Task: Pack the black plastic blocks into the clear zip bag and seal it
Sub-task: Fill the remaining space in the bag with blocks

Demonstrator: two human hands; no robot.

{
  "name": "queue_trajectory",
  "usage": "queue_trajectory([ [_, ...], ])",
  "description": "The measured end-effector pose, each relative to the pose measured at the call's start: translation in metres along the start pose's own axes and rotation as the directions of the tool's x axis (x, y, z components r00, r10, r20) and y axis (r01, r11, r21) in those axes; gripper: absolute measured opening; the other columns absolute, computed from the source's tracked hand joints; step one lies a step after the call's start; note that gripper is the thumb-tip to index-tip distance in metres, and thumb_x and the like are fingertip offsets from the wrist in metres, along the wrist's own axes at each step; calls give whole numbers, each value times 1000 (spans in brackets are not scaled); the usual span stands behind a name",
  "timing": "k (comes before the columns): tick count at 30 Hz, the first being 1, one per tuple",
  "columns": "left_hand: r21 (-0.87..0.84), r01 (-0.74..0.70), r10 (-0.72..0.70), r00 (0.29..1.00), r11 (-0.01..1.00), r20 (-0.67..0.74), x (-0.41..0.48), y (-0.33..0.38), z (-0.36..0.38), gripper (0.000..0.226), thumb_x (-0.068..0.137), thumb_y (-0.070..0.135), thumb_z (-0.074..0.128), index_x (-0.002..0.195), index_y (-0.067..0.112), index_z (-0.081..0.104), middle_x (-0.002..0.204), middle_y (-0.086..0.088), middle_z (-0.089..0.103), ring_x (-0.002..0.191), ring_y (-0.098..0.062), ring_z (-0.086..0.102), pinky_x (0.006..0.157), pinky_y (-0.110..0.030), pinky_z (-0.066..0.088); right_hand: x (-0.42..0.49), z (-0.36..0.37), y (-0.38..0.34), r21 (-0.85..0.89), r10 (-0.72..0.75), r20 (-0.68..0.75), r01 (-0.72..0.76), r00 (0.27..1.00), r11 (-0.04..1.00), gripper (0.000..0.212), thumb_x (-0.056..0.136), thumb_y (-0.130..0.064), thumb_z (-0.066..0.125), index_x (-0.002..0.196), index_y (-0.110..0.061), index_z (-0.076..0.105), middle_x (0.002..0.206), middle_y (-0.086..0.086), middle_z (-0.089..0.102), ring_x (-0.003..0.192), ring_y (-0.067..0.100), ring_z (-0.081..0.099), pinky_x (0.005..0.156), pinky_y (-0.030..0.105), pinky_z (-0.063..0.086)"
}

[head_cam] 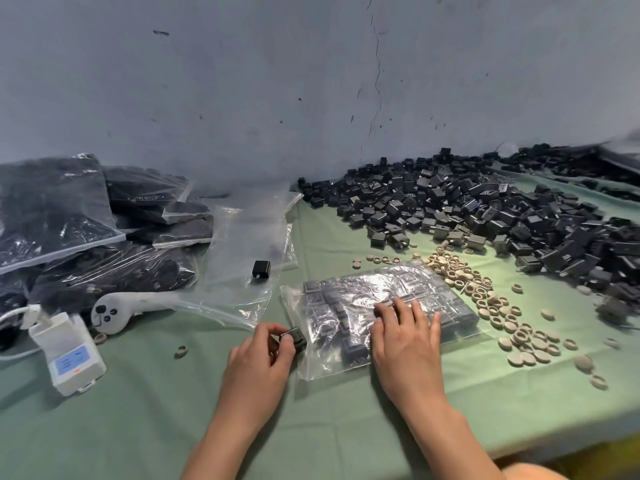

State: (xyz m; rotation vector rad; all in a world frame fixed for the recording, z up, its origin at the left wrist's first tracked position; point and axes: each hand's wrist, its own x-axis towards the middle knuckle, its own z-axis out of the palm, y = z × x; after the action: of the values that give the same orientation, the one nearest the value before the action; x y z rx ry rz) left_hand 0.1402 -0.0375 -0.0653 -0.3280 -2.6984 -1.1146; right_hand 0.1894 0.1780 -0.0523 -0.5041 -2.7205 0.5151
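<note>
A clear zip bag lies flat on the green cloth in front of me, filled with neat rows of black plastic blocks. Its open mouth faces left. My right hand presses down on the bag's near side with straight fingers. My left hand pinches one black block at the bag's mouth. A large loose heap of black blocks covers the table's far right. One more single block sits on an empty clear bag to the left.
Filled, sealed bags of blocks are stacked at the far left. A white handheld device and a white box with a cable lie at the near left. Several beige rings and discs are scattered right of the bag. A grey wall stands behind.
</note>
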Motion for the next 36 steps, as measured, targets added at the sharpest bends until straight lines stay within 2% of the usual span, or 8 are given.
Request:
queue_trajectory([
  [5,118,-18,12,998,993,56,-1,-1,1,31,92,61,29,105,45,53,95,10,61,98,-21,52,91,-37,40,0,-1,1,3,-14,4,14,1000,1000,48,104,-39,19,146,-32,42,160,-3,33,151,22,16,122,47,-7],
  [11,114,-184,174,980,976,96,-8,7,-2,53,94,69,24,119,43,63,98,32,57,99,-2,47,87,-26,28,-1,-3,0,8,-8,-5,8,1000,1000,46,105,-39,21,144,-33,44,159,-4,33,151,21,17,122,45,-7],
  [15,62,-174,162,973,983,162,-11,7,-3,70,85,84,16,132,47,52,109,31,54,107,-4,45,92,-26,30,-1,-2,0,12,-6,-2,6,1000,1000,47,104,-39,20,144,-32,44,159,-4,33,151,21,17,122,46,-6],
  [19,-21,-133,135,979,991,153,-14,6,-4,43,83,81,31,106,55,56,103,30,55,108,3,46,93,-25,40,-1,-1,0,1,-5,-4,5,1000,1000,46,105,-38,20,145,-32,42,159,-3,33,151,21,17,122,46,-6],
  [22,32,-251,244,959,968,143,-14,10,-3,39,88,72,34,91,48,64,101,33,57,110,5,44,96,-27,36,-1,-1,0,-10,-5,2,5,1000,1000,47,104,-39,19,146,-32,41,160,-4,32,151,21,16,122,46,-6],
  [29,38,-301,279,920,953,274,-13,11,-8,58,85,76,27,112,47,68,112,35,49,119,11,33,105,-27,25,-2,-2,0,-20,-6,-2,6,1000,1000,45,105,-38,21,144,-32,43,159,-4,33,151,21,17,123,47,-5],
  [32,-67,-263,270,952,963,143,-16,13,-11,42,94,65,38,114,42,68,109,29,51,114,5,44,100,-26,36,-3,-6,-3,7,-12,-11,12,1000,1000,46,105,-38,21,145,-32,42,160,-4,31,152,20,15,122,47,-5],
  [36,-286,-114,95,992,951,-79,-12,15,-19,26,95,47,46,116,42,61,113,24,57,108,0,56,90,-31,49,-6,-12,-2,152,-29,-148,52,989,987,44,101,-36,28,140,-31,49,155,-2,40,150,19,22,123,44,-1],
])
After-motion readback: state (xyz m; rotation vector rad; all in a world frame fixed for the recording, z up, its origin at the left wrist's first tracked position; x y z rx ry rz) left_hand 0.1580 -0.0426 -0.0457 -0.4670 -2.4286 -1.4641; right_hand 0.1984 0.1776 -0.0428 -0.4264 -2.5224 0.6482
